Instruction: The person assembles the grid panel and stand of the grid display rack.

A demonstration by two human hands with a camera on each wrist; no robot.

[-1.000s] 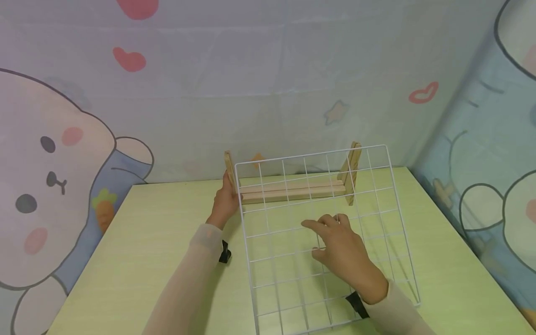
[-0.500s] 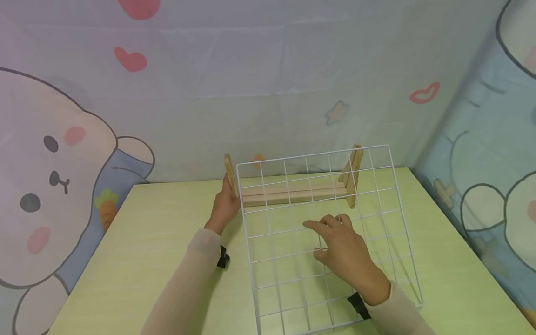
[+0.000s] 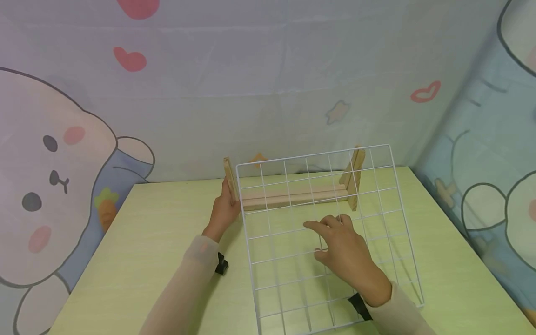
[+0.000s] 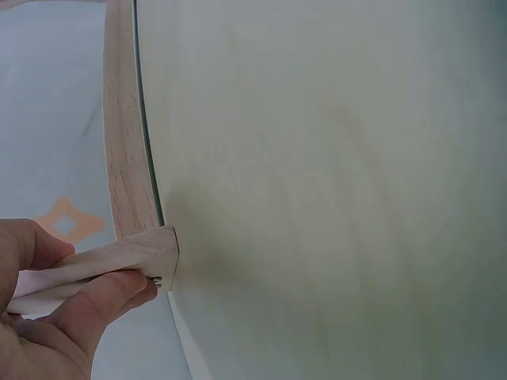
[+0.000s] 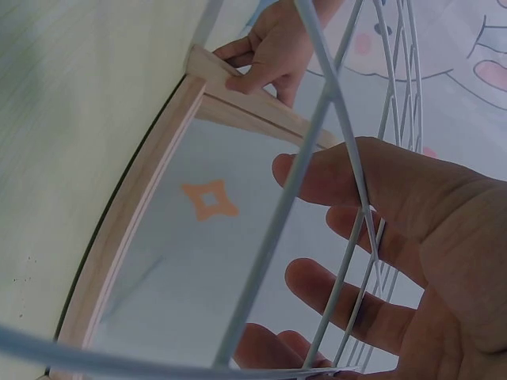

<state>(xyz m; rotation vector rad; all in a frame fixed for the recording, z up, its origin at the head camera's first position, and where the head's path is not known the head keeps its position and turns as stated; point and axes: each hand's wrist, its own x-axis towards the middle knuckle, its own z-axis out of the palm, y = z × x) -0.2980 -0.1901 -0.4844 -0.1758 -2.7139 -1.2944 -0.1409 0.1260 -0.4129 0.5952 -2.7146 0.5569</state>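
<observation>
A white wire grid panel [image 3: 311, 155] leans up from the front of the table. My right hand [image 3: 347, 253] grips it in the middle, with fingers passing through the mesh and the thumb by a wire in the right wrist view. Behind the grid is a pale wooden stand [image 3: 278, 201], a grooved crossbar between two uprights. At its left end, my left hand [image 3: 223, 209] holds the left upright [image 4: 139, 257], pinched between thumb and fingers in the left wrist view. The grid's top edge overlaps both uprights in the head view.
The pale yellow-green table [image 3: 104, 260] ends at a printed cloth backdrop [image 3: 209, 107] close behind the stand. Another cloth wall [image 3: 481, 163] rises along the right side. A black piece [image 3: 222, 264] sits at the left wrist and a black strap [image 3: 359, 306] at the right.
The left hand has drawn the wooden stand slightly toward me, lower in the head view. The right hand and the grid are nearly still.
</observation>
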